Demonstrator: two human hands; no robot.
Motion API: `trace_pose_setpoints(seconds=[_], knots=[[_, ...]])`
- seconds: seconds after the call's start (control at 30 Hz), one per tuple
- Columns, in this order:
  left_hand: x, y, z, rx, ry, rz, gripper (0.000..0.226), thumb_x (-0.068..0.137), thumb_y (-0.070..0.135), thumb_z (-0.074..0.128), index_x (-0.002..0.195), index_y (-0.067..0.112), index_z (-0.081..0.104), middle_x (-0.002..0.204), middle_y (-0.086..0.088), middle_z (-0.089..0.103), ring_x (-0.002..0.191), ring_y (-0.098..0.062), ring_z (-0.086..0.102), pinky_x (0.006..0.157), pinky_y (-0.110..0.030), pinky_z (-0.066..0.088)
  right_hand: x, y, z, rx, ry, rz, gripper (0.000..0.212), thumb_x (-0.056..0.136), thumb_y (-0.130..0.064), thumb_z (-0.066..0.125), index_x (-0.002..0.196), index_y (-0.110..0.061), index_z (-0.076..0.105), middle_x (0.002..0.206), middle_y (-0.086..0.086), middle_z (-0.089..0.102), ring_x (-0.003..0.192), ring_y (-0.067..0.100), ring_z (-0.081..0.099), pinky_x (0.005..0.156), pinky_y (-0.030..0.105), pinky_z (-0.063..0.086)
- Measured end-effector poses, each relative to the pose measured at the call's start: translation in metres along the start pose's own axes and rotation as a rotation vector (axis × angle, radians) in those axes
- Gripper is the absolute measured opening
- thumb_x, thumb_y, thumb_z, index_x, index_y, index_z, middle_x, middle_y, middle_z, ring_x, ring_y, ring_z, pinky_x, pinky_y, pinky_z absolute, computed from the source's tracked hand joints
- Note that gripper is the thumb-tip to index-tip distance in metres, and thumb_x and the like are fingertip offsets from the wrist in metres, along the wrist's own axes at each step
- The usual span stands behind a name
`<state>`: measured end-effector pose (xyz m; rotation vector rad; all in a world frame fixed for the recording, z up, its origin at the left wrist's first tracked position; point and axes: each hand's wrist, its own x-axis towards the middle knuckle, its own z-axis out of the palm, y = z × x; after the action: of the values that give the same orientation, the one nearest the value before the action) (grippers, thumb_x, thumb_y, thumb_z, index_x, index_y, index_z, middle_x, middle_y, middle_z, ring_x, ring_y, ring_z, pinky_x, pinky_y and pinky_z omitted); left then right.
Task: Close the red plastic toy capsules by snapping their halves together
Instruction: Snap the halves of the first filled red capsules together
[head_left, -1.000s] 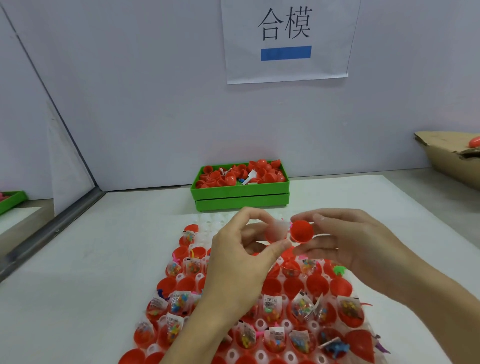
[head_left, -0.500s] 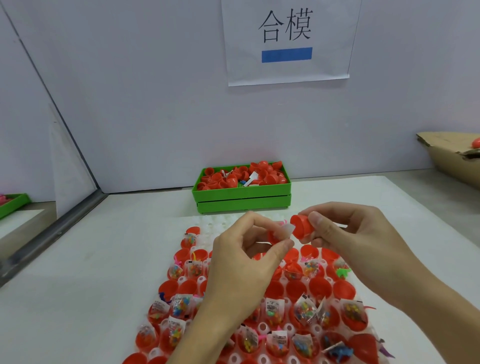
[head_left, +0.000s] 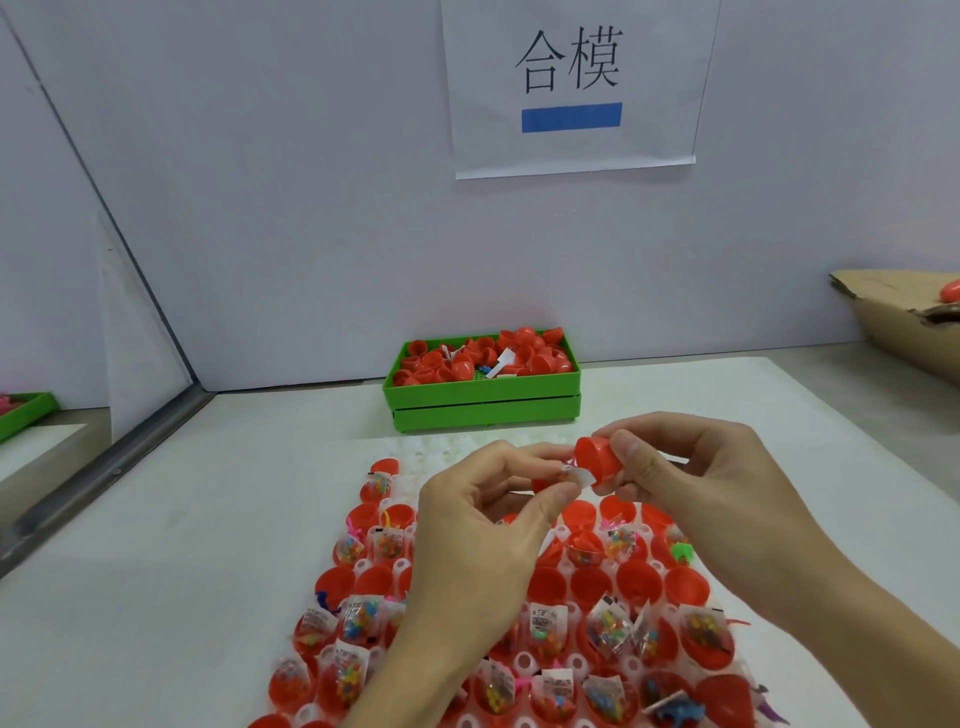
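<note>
- Holding a red cap half (head_left: 598, 464) in my right hand (head_left: 711, 499), thumb and fingers pinched round its closed end, open mouth turned left toward my other hand.
- My left hand (head_left: 483, 525) is pinched on the other half, which is mostly hidden behind my fingers; all I can really see is a white toy packet (head_left: 575, 475) sticking out toward the cap.
- That's the bit that matters: the two halves sit mouth to mouth on a roughly sideways line, nearly touching, above the far end of the tray of open capsule halves (head_left: 519, 623).
- Looks like the packet corner sits right at the cap's rim, so I reckon it needs tucking in before I push, or it'll get caught in the seam.
- The cap itself is smooth, glossy, rounded, so kinda slippery for a straight squeeze.
- Plenty of loaded halves below, not yet closed; spare caps in the green bin (head_left: 483, 400) at the back.
</note>
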<state>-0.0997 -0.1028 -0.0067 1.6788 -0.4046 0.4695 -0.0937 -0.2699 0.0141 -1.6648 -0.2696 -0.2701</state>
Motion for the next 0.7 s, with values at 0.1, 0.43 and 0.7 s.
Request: trace_pose_setpoints(seconds=[0.1, 0.43, 0.7], knots=[[-0.0005, -0.0008, 0.0002, -0.037, 0.037, -0.007, 0.009, 0.074, 0.016, 0.079, 0.081, 0.021, 0.078, 0.088, 0.014, 0.077, 0.087, -0.002, 0.072, 0.071, -0.012, 0.055, -0.0008, 0.0008, 0.0014, 0.006, 0.021, -0.009, 0.021, 0.078, -0.039, 0.063, 0.086, -0.024, 0.076, 0.076, -0.005, 0.076, 0.070, 0.009, 0.073, 0.062, 0.010, 0.053], [0.0001, -0.0030, -0.0001, -0.009, 0.038, -0.047, 0.011, 0.074, 0.020, 0.080, 0.084, 0.025, 0.080, 0.103, 0.014, 0.075, 0.091, -0.006, 0.072, 0.075, -0.020, 0.058, -0.0043, -0.0022, 0.0054, 0.034, -0.061, -0.058, 0.021, 0.069, -0.039, 0.073, 0.083, -0.024, 0.075, 0.082, -0.003, 0.076, 0.070, 0.014, 0.075, 0.062, 0.014, 0.054], [0.0020, 0.0000, -0.0033, 0.026, -0.020, -0.054, 0.017, 0.080, 0.013, 0.080, 0.093, 0.022, 0.081, 0.098, 0.009, 0.075, 0.093, -0.007, 0.072, 0.076, -0.020, 0.058, -0.0024, 0.0003, 0.0060, 0.003, -0.006, -0.071, 0.021, 0.072, -0.038, 0.070, 0.085, -0.022, 0.074, 0.079, -0.006, 0.075, 0.066, 0.013, 0.073, 0.061, 0.014, 0.054]])
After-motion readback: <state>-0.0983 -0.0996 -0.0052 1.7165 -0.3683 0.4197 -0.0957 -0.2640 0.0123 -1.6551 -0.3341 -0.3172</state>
